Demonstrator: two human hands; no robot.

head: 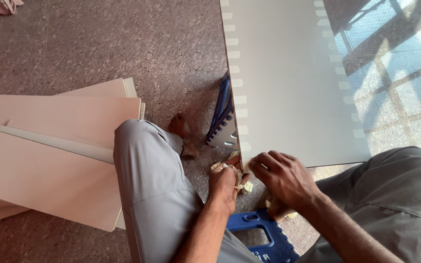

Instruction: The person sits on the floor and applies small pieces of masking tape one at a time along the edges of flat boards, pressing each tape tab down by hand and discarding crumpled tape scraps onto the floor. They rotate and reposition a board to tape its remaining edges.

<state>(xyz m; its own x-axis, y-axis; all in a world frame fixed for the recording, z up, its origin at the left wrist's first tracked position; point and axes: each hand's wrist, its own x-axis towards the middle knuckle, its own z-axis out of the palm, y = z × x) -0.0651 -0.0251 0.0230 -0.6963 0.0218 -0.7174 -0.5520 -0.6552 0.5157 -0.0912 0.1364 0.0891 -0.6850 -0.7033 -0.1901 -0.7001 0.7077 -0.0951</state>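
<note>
A large white laminated board point(288, 78) lies across a blue stool, with short strips of pale tape along both long edges. My right hand point(281, 175) pinches the near left corner of the board, fingers bent on a strip of tape. Just left of it, my left hand point(225, 182) is closed around a crumpled wad of pale tape point(243, 186). Both hands meet at that corner, above my grey trouser legs.
A stack of pinkish-beige boards point(49, 156) lies on the brown speckled floor at left. A blue and grey plastic stool point(222, 122) props the white board. Another blue stool point(264, 236) sits under me. A bare foot point(181, 129) rests beside the stool. Sunlit tiles show at right.
</note>
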